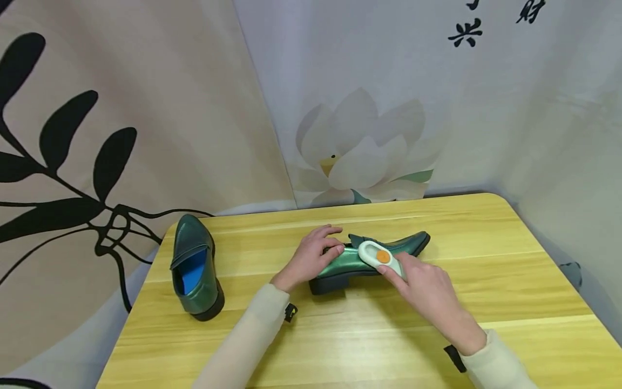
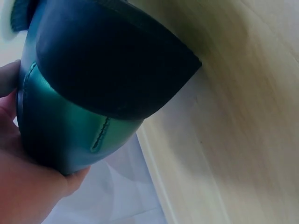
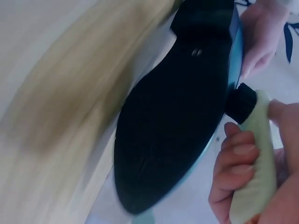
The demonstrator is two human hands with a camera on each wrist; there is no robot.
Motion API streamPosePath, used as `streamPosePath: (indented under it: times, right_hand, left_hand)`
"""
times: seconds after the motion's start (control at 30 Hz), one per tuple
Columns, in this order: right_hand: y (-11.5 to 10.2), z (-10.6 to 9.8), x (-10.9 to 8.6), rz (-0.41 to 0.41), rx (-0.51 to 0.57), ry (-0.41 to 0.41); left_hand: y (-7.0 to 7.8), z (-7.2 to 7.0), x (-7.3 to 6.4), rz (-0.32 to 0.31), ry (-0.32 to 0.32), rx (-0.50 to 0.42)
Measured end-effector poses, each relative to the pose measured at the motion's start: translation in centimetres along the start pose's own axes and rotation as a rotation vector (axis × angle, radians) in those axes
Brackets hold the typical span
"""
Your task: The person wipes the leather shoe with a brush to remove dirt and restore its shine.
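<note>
Right hand (image 1: 432,287) had the brush (image 1: 382,256) clamped, left hand (image 1: 312,257) gripped the green shoe (image 1: 351,262); pushing too hard could've twisted it loose imo.

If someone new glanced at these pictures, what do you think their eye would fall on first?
Probably the shiny green shoe near the middle of the head view, gripped at its heel end by the left hand while the right hand holds a pale brush against it. Next, perhaps, the second shoe at the table's left, and the bold black leaves on the backdrop behind.
</note>
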State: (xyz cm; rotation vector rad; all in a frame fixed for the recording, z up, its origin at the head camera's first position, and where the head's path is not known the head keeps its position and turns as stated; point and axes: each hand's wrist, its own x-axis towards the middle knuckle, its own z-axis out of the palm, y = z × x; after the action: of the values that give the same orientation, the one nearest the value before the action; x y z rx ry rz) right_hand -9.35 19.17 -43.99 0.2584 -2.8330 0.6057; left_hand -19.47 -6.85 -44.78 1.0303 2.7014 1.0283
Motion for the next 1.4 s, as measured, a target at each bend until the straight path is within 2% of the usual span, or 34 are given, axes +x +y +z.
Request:
streamPosePath:
  times: [0.2,0.43,0.5,0.6,0.77,0.83,0.9,1.13,1.23,1.4]
  right_hand:
    - [2.8,-1.3,-0.6,0.082,-0.003,0.011]
    - [1.1,-0.5,-0.8,0.002,0.038,-0.018]
    - [1.1,-0.5,-0.9,0.006,0.029,-0.024]
    - [2.4,-1.3,-1.1,0.056,0.008,-0.040]
    - [5.3,-3.1,-1.0,0.184,-0.015,-0.079]
    - [5.9,-3.4,-1.0,0.202,-0.014,-0.087]
    - [5.9,-3.3,-1.1,0.181,-0.008,-0.086]
    - [4.7,-1.7,-1.6,-0.005,0.045,-0.068]
    - [5.1,-1.4,-1.6,-0.020,0.073,-0.075]
    - [7.5,-1.3,-1.4,0.016,0.065,-0.035]
  left_hand:
    - [0.1,0.2,-0.2,0.022,0.011,-0.001]
    - [0.2,0.5,-0.1,0.016,0.025,-0.014]
    - [0.2,0.5,0.0,0.019,0.018,-0.020]
    - [0.1,0.5,0.1,0.022,0.006,-0.029]
    - [0.1,0.2,-0.2,0.015,0.001,-0.031]
    - [0.1,0.1,-0.2,0.012,-0.005,-0.027]
    - [0.0,0.1,-0.2,0.011,-0.011,-0.025]
    - [-0.1,0.1,0.1,0.000,-0.011,-0.028]
    - [-0.2,0.1,0.1,-0.023,0.000,-0.077]
    - [-0.6,0.1,0.1,-0.070,0.031,-0.197]
